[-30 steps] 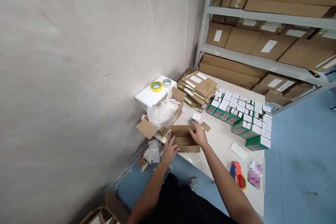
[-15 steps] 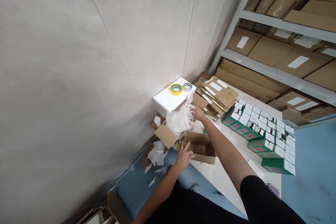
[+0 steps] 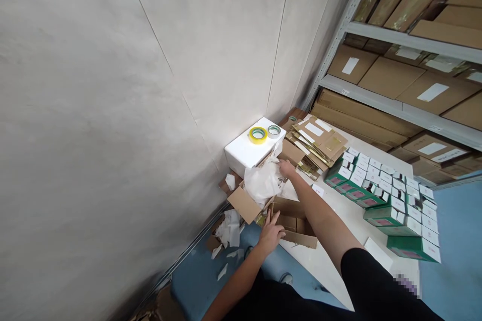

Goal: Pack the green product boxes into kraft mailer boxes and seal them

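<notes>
An open cardboard box (image 3: 301, 238) stands at the near edge of the table, and bare cardboard shows inside it. My left hand (image 3: 271, 234) rests on its left rim with the fingers apart. Just beyond lies a bunch of crumpled white packing paper (image 3: 260, 183) in another open cardboard box, whose flap (image 3: 244, 204) sticks out toward me. My right hand (image 3: 286, 169) is closed at the right side of this paper, gripping it; the fingertips are partly hidden by the sheets.
A white block (image 3: 241, 153) bears a yellow tape roll (image 3: 258, 135) and a paler roll (image 3: 273, 131). Flattened cartons (image 3: 320, 135) lie behind. Rows of green-and-white boxes (image 3: 384, 188) stand on the white table (image 3: 341, 220). Torn paper (image 3: 228, 228) lies low at left; shelves (image 3: 399, 105) hold cartons.
The whole view has shifted slightly, so everything sits a little lower and further right. My right hand stays at the packing paper, and my left hand remains on the box rim.
</notes>
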Demonstrator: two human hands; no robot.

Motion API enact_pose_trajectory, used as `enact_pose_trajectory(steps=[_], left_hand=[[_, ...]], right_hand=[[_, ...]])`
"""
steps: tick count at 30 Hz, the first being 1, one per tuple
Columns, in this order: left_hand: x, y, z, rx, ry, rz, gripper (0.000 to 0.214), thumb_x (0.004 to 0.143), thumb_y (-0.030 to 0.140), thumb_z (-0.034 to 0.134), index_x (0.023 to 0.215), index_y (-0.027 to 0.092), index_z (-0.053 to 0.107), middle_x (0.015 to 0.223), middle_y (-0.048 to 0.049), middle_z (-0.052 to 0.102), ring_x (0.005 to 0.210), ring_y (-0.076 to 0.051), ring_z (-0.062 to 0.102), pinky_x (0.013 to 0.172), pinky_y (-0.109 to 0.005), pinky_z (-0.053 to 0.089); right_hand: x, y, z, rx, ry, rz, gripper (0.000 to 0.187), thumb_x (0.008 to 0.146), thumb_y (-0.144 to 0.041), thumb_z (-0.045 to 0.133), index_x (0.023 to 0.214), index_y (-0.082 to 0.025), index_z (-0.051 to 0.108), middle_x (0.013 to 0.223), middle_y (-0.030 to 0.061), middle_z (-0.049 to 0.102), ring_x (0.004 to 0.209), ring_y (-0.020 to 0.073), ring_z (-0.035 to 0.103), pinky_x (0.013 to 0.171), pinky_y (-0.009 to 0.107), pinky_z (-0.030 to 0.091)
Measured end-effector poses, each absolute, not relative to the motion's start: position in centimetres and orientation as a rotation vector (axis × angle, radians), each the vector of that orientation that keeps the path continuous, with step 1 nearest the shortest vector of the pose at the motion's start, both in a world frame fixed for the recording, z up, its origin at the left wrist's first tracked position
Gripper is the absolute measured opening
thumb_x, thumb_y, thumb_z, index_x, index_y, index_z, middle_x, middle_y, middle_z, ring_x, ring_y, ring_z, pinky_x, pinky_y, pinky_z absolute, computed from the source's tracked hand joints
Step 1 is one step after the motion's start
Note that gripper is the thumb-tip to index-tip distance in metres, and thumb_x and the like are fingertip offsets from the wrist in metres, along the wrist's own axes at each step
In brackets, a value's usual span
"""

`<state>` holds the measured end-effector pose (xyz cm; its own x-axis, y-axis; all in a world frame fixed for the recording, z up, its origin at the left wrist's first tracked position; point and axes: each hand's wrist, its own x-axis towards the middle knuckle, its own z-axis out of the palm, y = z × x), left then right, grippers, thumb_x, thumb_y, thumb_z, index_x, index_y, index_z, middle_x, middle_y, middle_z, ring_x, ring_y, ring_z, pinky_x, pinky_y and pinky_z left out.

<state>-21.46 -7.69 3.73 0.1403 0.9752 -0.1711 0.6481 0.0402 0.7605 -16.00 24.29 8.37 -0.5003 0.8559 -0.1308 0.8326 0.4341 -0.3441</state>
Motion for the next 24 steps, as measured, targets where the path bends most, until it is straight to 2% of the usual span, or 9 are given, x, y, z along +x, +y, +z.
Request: enact_pose_trajectory(steps=[5, 11, 15, 19, 24], left_hand=[[-20.9, -7.7, 3.8, 1.711, 1.614, 0.590, 0.014, 0.093, 0.024, 0.065, 0.088, 0.023, 0.079, 0.171, 0.0017, 0.030, 0.162, -0.037, 0.007, 0.128, -0.061, 0.024], [-19.4, -7.6, 4.6, 1.739, 1.671, 0.581, 0.014, 0.093, 0.025, 0.066, 0.088, 0.023, 0.079, 0.170, 0.0001, 0.032, 0.161, -0.039, 0.010, 0.128, -0.063, 0.022], [-17.9, -7.8, 5.4, 1.762, 1.710, 0.588, 0.013, 0.093, 0.023, 0.066, 0.092, 0.024, 0.079, 0.169, 0.0000, 0.034, 0.161, -0.038, 0.010, 0.128, -0.063, 0.023], [-16.1, -8.1, 5.8, 1.815, 1.758, 0.585, 0.017, 0.095, 0.024, 0.063, 0.092, 0.022, 0.079, 0.168, -0.0046, 0.038, 0.160, -0.040, 0.012, 0.125, -0.064, 0.028], [-13.4, -8.1, 6.2, 1.911, 1.784, 0.603, 0.015, 0.093, 0.023, 0.065, 0.091, 0.021, 0.080, 0.165, -0.0063, 0.041, 0.159, -0.042, 0.018, 0.123, -0.064, 0.033]], right_hand=[[-14.5, 22.4, 10.8, -1.566, -2.640, 0.521, 0.045, 0.094, -0.010, 0.045, 0.132, -0.012, 0.068, 0.148, 0.0130, 0.060, 0.127, 0.0287, 0.051, 0.110, 0.036, 0.040], [-11.6, 19.3, 13.8, -1.431, -2.489, 0.514, 0.051, 0.098, -0.015, 0.039, 0.143, -0.017, 0.064, 0.150, 0.0085, 0.060, 0.130, 0.0268, 0.054, 0.114, 0.037, 0.041], [-8.4, 17.2, 14.8, -1.344, -2.322, 0.565, 0.052, 0.097, -0.018, 0.041, 0.143, -0.021, 0.065, 0.147, 0.0064, 0.064, 0.136, 0.0258, 0.053, 0.120, 0.041, 0.038], [-4.6, 15.1, 15.6, -1.183, -2.136, 0.590, 0.048, 0.095, -0.019, 0.045, 0.136, -0.022, 0.071, 0.139, 0.0088, 0.069, 0.131, 0.0282, 0.059, 0.115, 0.047, 0.044], [0.4, 11.9, 16.7, -1.084, -2.008, 0.541, 0.044, 0.095, -0.017, 0.049, 0.130, -0.025, 0.074, 0.133, 0.0081, 0.072, 0.126, 0.0277, 0.062, 0.112, 0.048, 0.048]])
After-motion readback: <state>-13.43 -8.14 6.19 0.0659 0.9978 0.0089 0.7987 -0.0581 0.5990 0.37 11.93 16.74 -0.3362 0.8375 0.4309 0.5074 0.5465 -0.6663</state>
